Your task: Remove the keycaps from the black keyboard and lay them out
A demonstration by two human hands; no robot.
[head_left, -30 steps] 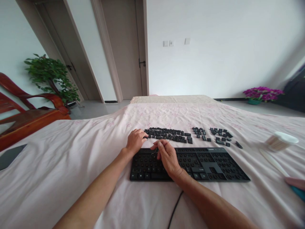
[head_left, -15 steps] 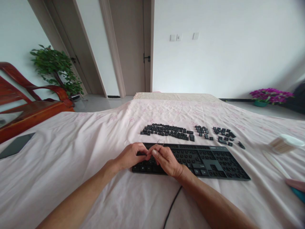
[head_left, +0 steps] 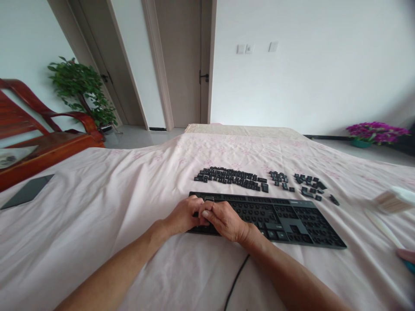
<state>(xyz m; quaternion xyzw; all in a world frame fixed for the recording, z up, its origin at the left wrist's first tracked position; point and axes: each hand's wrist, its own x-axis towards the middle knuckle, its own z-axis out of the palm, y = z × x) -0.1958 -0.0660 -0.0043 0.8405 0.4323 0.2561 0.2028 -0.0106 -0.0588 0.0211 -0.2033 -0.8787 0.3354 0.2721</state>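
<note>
A black keyboard (head_left: 292, 216) lies across the cloth, most of its keycaps off and a few left along the near row. Over its left part, my right hand (head_left: 225, 220) is closed with a thin wire keycap puller (head_left: 209, 199) in its fingers; the wire loop sticks up beyond them. My left hand (head_left: 183, 214) rests against the keyboard's left end, fingers curled in and meeting the right fingertips. What the left fingers pinch is hidden. Behind the keyboard, loose black keycaps (head_left: 231, 177) lie in rows.
More loose keycaps (head_left: 309, 183) lie at the back right. A brush (head_left: 381, 224) stands out at the right, with part of another hand (head_left: 400, 252) at its blue end. A dark flat panel (head_left: 27, 192) is at the left. The keyboard's cable (head_left: 236, 278) runs toward me.
The wire keycap puller has lowered and tilted closer to the keyboard. My hands have drawn closer together. The whole view has shifted slightly.
</note>
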